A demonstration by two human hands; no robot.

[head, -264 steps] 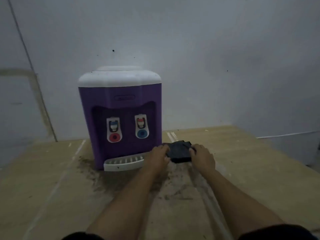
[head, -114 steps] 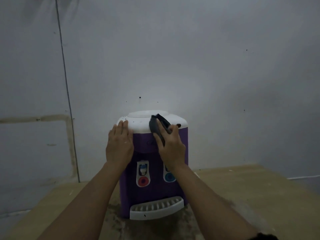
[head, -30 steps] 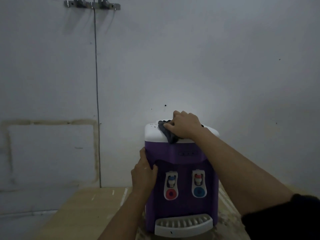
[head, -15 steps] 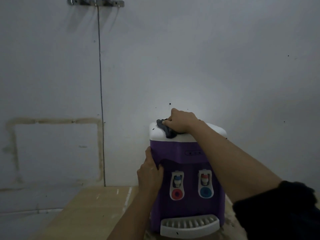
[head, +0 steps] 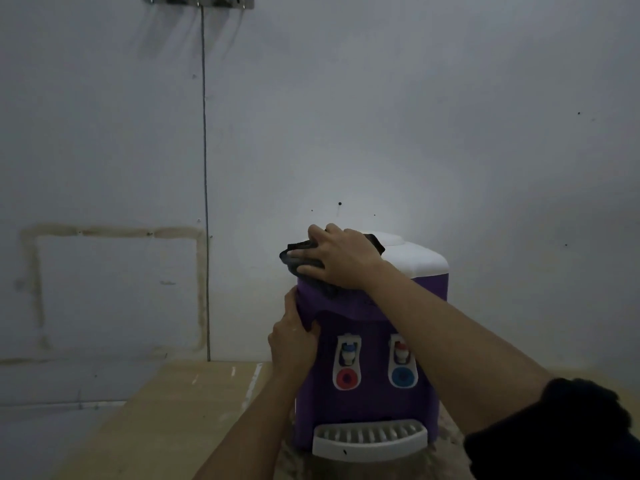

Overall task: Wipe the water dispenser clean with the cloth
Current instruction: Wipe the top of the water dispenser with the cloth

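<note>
The water dispenser [head: 367, 403] is purple with a white lid [head: 419, 258] and stands on a wooden table [head: 166, 420]. My right hand [head: 341, 259] holds a dark cloth [head: 294, 263] against the lid's front left corner, its fingers curved over the bunched fabric. Part of the cloth hangs onto the purple front. My left hand [head: 292, 341] grips the dispenser's left edge, thumb on the front. Below are a tap with a red button [head: 345, 377], a tap with a blue button [head: 401, 375] and a white drip tray [head: 369, 439].
A grey wall stands right behind the dispenser, with a thin cable [head: 205, 202] running down from a metal bracket [head: 199, 0]. The tabletop around the dispenser's base [head: 294, 462] is stained and gritty. The table's left edge drops off at the lower left.
My right hand has slid the cloth leftward along the lid to its front left corner, where it now drapes over the edge. My left hand stays on the dispenser's left side.
</note>
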